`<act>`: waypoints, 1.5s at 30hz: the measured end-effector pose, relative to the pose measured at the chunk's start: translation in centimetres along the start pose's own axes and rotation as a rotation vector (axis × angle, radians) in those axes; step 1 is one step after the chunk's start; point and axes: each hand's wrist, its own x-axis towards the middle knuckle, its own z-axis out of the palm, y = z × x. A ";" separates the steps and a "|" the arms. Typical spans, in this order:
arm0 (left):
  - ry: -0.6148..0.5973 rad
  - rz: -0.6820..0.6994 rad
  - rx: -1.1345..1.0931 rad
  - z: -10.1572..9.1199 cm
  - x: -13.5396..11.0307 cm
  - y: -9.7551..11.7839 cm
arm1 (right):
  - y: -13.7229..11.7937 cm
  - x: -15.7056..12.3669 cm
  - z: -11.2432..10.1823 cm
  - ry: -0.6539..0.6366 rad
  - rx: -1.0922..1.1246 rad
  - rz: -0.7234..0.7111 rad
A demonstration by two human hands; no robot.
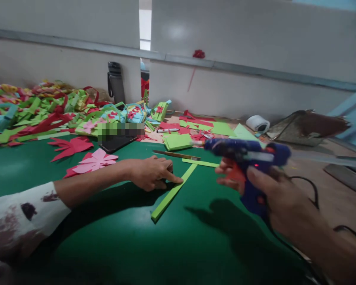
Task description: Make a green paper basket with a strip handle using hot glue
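My right hand [265, 186] grips a blue hot glue gun [237, 150] with an orange trigger, its nozzle pointing left above the table. A small red light glows on its body. With the index finger pressed down, my left hand [154, 172] holds a folded light-green paper strip [169, 197] against the green tabletop [112, 245]; its other fingers are curled. At the strip's far end lies a thinner green strip [203, 162], set crosswise. Just behind is a narrow metal-looking blade or ruler [176, 154].
Pink paper flower cutouts [96, 161] and a red cutout [71, 147] lie left. A black phone [118, 143], a folded green paper piece [178, 141] and heaped paper crafts [32, 111] sit behind. A dark bottle [115, 83] stands by the wall; a white tape roll [257, 123] is right.
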 end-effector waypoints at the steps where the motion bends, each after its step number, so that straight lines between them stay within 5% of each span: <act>1: 0.003 0.005 0.016 0.0 0.0 0.1 | 0.2 1.0 0.6 0.002 0.179 0.023; 4: 0.039 0.012 0.101 0.3 0.0 0.7 | 1.5 3.6 2.6 -0.084 0.465 0.143; 10: 0.095 0.004 0.209 1.4 0.0 1.2 | 3.9 5.6 5.1 -0.143 0.463 0.287; 18: 0.070 0.164 0.172 2.9 -0.7 0.1 | 4.1 5.7 5.0 -0.157 0.445 0.276; 45: -0.034 0.165 0.135 2.3 -5.7 2.2 | 4.9 6.3 5.1 -0.168 0.404 0.251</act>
